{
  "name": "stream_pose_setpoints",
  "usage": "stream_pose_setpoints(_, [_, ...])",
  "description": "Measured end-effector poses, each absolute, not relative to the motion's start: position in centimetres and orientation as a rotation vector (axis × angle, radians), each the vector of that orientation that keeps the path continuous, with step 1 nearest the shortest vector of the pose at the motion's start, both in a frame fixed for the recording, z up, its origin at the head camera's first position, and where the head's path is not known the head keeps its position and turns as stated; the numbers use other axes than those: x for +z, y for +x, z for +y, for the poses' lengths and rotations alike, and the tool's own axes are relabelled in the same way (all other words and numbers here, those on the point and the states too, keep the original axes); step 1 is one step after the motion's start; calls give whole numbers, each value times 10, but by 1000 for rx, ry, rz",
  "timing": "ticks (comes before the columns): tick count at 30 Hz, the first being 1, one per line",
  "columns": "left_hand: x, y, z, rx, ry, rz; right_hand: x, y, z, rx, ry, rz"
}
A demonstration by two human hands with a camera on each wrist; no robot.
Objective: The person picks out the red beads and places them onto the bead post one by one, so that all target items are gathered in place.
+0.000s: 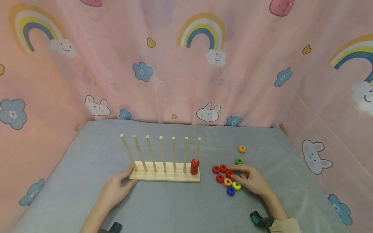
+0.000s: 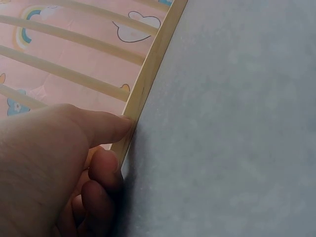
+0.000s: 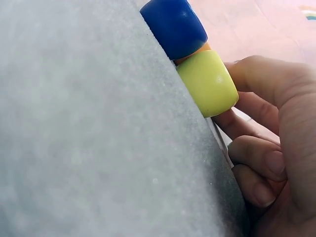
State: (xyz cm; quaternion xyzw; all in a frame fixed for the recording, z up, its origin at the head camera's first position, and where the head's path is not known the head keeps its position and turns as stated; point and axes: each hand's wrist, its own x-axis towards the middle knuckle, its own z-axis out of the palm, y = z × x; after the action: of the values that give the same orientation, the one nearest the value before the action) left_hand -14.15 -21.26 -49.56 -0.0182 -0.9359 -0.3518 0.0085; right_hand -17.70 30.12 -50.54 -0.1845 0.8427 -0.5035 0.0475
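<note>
A wooden base (image 1: pixel 166 176) with a row of several upright pegs stands in the middle of the table. Red beads are stacked on its rightmost peg (image 1: pixel 197 147). My left hand (image 1: pixel 115 189) grips the base's left end; the left wrist view has the thumb (image 2: pixel 106 127) pressed on the front edge. To the right of the base, my right hand (image 1: pixel 252 179) pinches a red bead (image 1: pixel 229 174) between thumb and forefinger, low at the table. Close by lie a blue bead (image 3: pixel 175 27) and a yellow bead (image 3: pixel 210 84); the hand hides the red one in the right wrist view.
More red beads (image 1: pixel 220 178) and an orange bead (image 1: pixel 227 182) lie left of the right hand. Behind it are a green bead (image 1: pixel 239 161) and a yellow-orange bead (image 1: pixel 242 149). A pink printed curtain (image 1: pixel 180 94) encloses the grey table (image 1: pixel 175 210) at the back and sides.
</note>
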Motion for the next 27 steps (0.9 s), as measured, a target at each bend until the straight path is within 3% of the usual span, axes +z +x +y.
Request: stream_pose_setpoints(27, [-496, -141, -213, -1077, -82, -2929, -505, -177, 299, -1524, -421, 2606])
